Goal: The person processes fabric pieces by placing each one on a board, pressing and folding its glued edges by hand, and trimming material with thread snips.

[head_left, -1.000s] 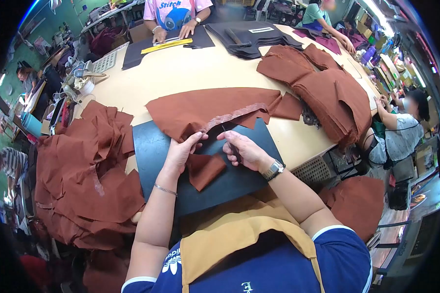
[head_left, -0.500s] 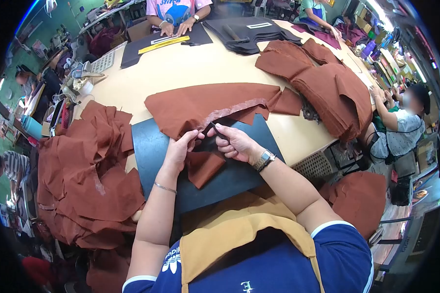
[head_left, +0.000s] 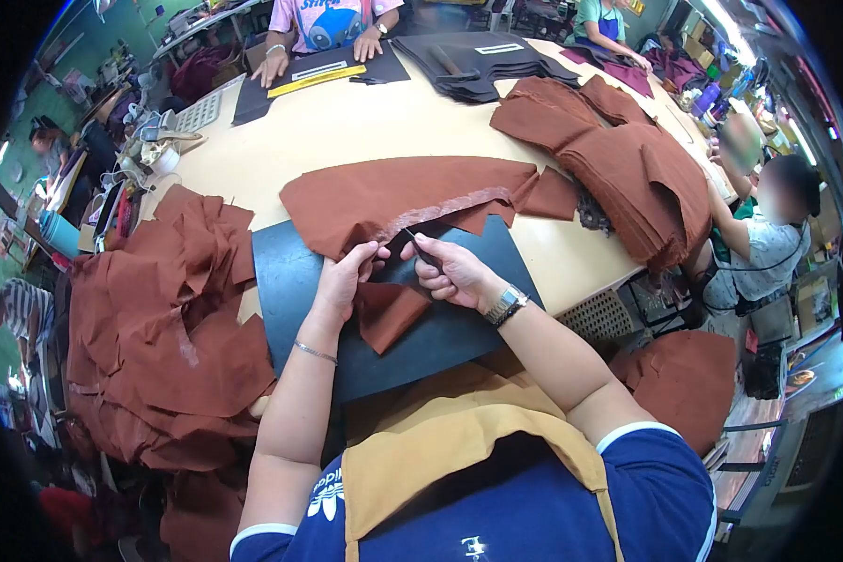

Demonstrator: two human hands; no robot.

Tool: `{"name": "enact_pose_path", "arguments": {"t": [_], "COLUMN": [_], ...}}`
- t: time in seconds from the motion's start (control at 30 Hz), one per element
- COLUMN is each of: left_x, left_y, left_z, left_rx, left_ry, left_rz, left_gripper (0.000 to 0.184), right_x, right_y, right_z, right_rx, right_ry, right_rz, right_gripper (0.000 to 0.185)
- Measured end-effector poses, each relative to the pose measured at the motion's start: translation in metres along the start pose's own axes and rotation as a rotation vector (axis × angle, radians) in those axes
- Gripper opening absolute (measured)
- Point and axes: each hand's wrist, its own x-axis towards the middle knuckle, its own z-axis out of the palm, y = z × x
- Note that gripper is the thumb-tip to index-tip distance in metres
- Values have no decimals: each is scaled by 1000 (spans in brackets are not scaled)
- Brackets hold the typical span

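Observation:
A rust-brown fabric piece [head_left: 403, 187] with a whitish strip along its curved lower edge lies over a dark mat [head_left: 468, 328]. My left hand [head_left: 351, 272] pinches the fabric's lower edge, fingers closed. Just to the right, my right hand [head_left: 450, 270] is wrapped round a small dark tool [head_left: 420, 247], whose thin tip points up-left at the fabric edge; its exact kind is hard to make out. A folded flap of the same fabric [head_left: 391, 318] hangs below my hands on the mat.
Crumpled brown fabric [head_left: 169, 328] is heaped at the left; stacked brown pieces [head_left: 628, 169] lie at the right. Dark sheets [head_left: 468, 66] and a yellow ruler [head_left: 317, 81] are at the far side of the pale table [head_left: 347, 126]. Several people are around it.
My right hand has come in closer to my left hand, and the tool's tip now meets the fabric edge. Across the table, a person's hands have moved apart beside the ruler.

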Motion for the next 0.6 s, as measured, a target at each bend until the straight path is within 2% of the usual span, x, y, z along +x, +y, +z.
{"name": "enact_pose_path", "arguments": {"t": [0.13, 0.23, 0.5, 0.6], "left_x": [-1, -2, 2, 1], "left_y": [2, 2, -3, 1], "left_z": [5, 5, -1, 4], "left_rx": [-28, -24, -8, -38], "left_ry": [35, 43, -14, 15], "left_rz": [-8, 0, 6, 6], "left_gripper": [12, 12, 14, 14], "right_x": [1, 7, 6, 10], "right_y": [-4, -3, -1, -1], "right_z": [2, 5, 0, 3], "right_rx": [52, -18, 74, -3], "right_ry": [-7, -10, -47, -13], "right_rz": [73, 2, 48, -3], "right_gripper": [33, 33, 35, 33]}}
